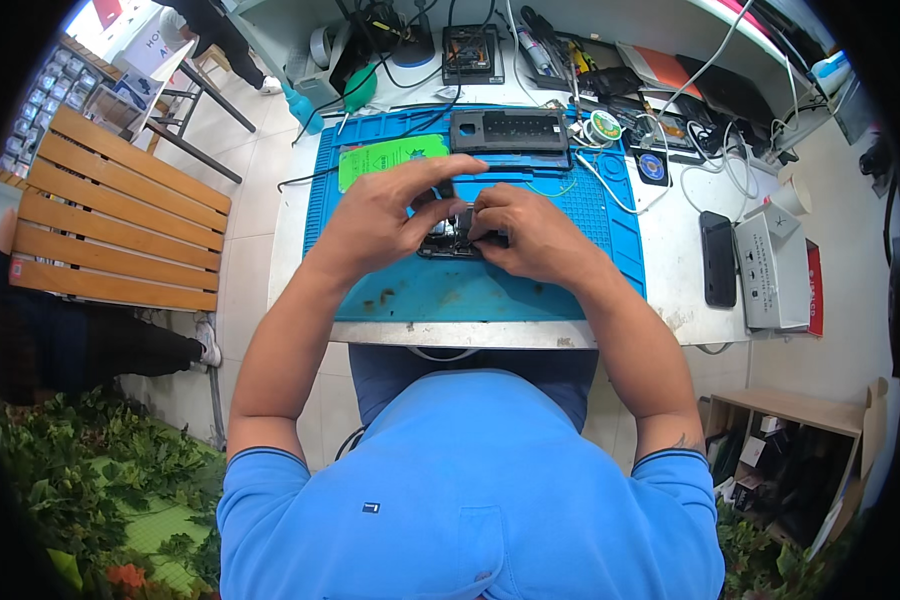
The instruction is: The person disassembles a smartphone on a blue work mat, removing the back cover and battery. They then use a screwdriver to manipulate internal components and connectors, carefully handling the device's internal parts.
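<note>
Head view. Small dark electronic device with its inner parts exposed [448, 245] lies on the blue rubbery work mat [425, 290], toward the near side of the white desk [678, 235]. Left hand [402, 212] at its 10 o'clock: index stretched out, thumb bent in over the device, a clear gap between them. Small dark piece [446, 188] shows in that gap; cannot tell if it is gripped. Right hand [518, 228] at 3 o'clock: fingers curled close at the device's edge; what they pinch, if anything, is hidden.

Handling, my judgement: steady the frame with light side pressure, work with fingertips, lift evenly, never yank; thin connections could tear. Tilt the left thumb aside for a clear sightline.

Around the device: bright green flat rectangle [385, 160] at 11, black rectangular panel [510, 130] at 1, green-and-white round spool [602, 127] at 2. All well off the fingers; good elbow room.
</note>
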`<state>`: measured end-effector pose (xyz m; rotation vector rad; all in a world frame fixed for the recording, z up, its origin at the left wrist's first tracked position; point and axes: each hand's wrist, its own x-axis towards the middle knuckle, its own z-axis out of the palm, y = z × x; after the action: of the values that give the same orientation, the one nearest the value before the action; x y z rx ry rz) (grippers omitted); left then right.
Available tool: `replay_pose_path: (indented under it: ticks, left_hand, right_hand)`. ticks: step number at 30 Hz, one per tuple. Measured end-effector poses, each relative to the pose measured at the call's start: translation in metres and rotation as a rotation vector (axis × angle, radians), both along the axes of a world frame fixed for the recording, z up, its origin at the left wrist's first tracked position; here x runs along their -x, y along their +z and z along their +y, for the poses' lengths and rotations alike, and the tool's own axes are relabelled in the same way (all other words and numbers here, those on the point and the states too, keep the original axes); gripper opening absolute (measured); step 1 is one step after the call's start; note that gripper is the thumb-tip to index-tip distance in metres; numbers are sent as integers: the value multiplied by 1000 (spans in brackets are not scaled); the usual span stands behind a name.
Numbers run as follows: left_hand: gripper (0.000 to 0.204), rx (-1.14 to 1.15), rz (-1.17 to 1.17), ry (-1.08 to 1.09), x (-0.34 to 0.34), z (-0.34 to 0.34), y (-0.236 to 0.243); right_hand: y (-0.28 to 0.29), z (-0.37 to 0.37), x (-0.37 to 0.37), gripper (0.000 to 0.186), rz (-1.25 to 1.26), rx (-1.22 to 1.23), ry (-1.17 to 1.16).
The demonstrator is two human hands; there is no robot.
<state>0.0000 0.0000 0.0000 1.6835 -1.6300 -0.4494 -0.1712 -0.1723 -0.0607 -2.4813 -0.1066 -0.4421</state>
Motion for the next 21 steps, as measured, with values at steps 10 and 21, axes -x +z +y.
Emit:
replay_pose_path:
  ticks: [10, 21]
  left_hand:
    - [52, 141, 47, 48, 4, -9, -8]
    - [52, -57, -54, 97, -2, -3, 8]
  right_hand:
    - [4, -6, 3, 10, 1, 16, 4]
    - [5, -3, 2, 11, -31, -1, 1]
